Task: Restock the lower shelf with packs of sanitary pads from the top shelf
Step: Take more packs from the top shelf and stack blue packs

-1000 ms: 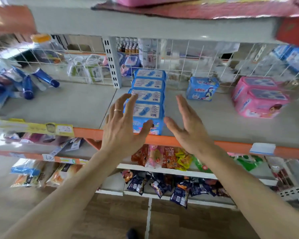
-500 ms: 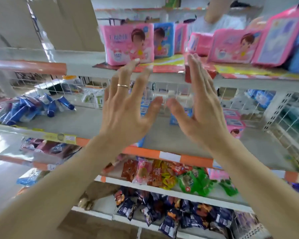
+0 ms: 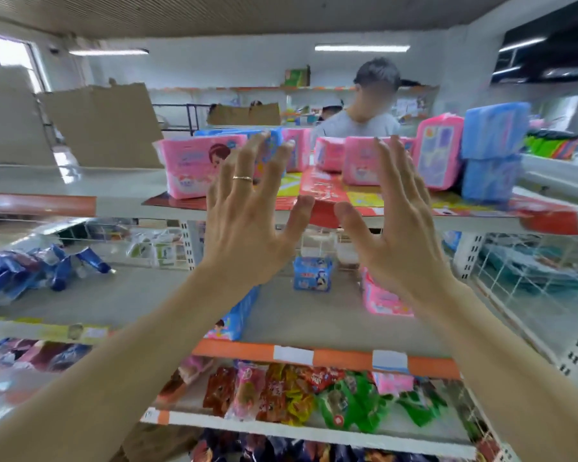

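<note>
1. Head view, hands: the left hand (image 3: 247, 211) and the right hand (image 3: 394, 211) are both raised in front of the top shelf (image 3: 124, 201), fingers straight and spread, palms turned toward each other, holding nothing. The thumbs are near each other but apart. A ring sits on one left finger.

2. Head view, stock: pink sanitary pad packs (image 3: 194, 168) stand on the top shelf at about 10 o'clock from the left hand, with more pink packs (image 3: 361, 161) between the two hands at 12 o'clock. Two blue packs (image 3: 494, 155) are stacked at 2 o'clock, beside an upright pink pack (image 3: 439, 151).

3. Head view, destination: the lower shelf (image 3: 314, 321) lies at 6 o'clock below the hands. It holds a row of blue packs (image 3: 237, 315) at the front, a small blue pack (image 3: 312, 273) further back, and pink packs (image 3: 381, 298) to the right, with bare shelf between them.

4. Handling, as a judgement: the packs look light, soft and squashy in a slick plastic wrap, not fragile. Pressing a flat palm on each short side of the packs between the hands should carry several at once; a loose squeeze may let the middle ones slide out.

5. Head view, background: a person in a grey shirt (image 3: 357, 123) stands behind the shelf; snack packets (image 3: 281, 395) fill the lowest tiers.
</note>
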The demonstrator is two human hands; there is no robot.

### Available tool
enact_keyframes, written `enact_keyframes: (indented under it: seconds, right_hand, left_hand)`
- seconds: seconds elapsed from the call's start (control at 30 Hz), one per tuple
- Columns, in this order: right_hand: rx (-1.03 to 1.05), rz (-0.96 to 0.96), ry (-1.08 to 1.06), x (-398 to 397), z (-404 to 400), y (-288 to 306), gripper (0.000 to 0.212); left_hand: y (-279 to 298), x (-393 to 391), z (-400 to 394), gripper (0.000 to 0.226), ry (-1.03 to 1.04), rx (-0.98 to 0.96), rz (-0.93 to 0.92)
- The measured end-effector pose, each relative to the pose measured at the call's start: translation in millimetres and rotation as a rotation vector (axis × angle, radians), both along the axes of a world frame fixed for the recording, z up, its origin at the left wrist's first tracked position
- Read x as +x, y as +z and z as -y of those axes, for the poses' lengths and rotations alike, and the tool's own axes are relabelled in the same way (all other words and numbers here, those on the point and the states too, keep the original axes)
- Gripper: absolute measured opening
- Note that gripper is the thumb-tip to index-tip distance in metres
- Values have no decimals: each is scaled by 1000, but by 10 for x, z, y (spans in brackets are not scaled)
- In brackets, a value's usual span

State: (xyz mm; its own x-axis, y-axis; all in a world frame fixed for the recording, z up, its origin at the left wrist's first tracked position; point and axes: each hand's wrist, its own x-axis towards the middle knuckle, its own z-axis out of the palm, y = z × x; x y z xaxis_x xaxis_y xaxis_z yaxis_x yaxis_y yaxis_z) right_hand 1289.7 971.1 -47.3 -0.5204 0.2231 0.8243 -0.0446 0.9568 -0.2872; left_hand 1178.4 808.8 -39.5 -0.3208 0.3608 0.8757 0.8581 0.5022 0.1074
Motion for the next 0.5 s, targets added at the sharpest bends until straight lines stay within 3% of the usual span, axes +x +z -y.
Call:
enact_keyframes:
  seconds: [0.2,0.5]
  right_hand:
    - [9,16,-33,-211,-15,104,87]
    - [45,90,24,-1183,461,253,88]
  left_hand:
    - [-1,-219,37,64,-15,-2,-10]
    - [125,-1127,680,67,128,19,82]
